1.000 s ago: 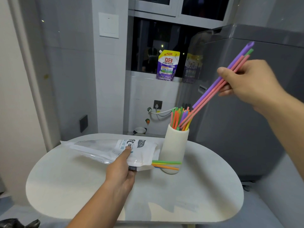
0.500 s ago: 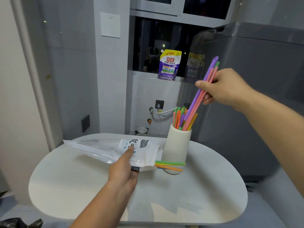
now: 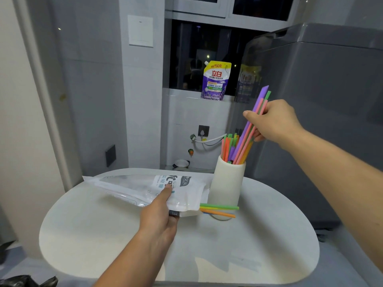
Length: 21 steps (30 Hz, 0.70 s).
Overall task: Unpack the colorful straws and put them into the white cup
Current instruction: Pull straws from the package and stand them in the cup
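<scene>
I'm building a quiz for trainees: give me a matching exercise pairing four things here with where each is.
1 straw bag
2 purple pouch
3 long straws
4 white cup

A on the window ledge
B gripped by the right hand
C upright on the table
D held by the left hand

Pairs: 1-D, 2-A, 3-B, 4-C

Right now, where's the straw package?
Head view, left of centre: the straw package is over the white table, gripped by the left hand, its right end beside the white cup.
</scene>
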### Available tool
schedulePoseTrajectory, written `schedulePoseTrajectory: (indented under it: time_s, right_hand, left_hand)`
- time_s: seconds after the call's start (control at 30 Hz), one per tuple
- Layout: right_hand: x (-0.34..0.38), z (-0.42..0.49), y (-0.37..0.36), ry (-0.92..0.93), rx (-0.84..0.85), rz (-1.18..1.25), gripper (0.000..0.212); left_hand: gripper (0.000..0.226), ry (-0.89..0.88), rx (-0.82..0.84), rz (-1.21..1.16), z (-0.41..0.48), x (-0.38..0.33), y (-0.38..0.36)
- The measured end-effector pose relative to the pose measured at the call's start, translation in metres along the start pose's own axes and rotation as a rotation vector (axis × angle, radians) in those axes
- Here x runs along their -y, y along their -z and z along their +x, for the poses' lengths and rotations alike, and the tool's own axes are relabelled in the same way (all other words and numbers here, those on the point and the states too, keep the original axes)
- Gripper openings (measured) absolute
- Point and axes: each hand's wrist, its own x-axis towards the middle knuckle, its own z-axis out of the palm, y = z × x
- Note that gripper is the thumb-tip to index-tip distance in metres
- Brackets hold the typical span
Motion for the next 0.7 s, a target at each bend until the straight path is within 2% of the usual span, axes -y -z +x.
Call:
schedulePoseTrajectory:
  time_s: [0.17, 0.33, 0.4, 0.6, 0.7]
  right_hand:
    - [-0.001, 0.0, -0.003, -0.01, 0.006, -0.02, 0.033]
    - [-0.004, -0.002, -0.013, -0.02, 0.188, -0.073, 0.031]
    - [-0.005, -0.004, -0.015, -0.005, 0.21, -0.109, 0.029]
    - [-0.009, -0.004, -0.016, 0.019, 0.186, -0.064, 0.037]
    - [-0.005, -0.009, -0.018, 0.059, 0.09, 0.023, 0.031]
  left_hand:
    - [0.036, -0.003, 0.006, 0.022, -0.001, 0.002, 0.0]
    - [0.034, -0.011, 0.006, 0.039, -0.003, 0.001, 0.0]
    - [0.035, -0.015, 0.004, 0.041, -0.003, 0.001, 0.0]
    - [0.033, -0.011, -0.009, 0.067, -0.005, 0.0, -0.001]
    - [0.027, -0.01, -0.01, 0.072, -0.007, 0.0, -0.001]
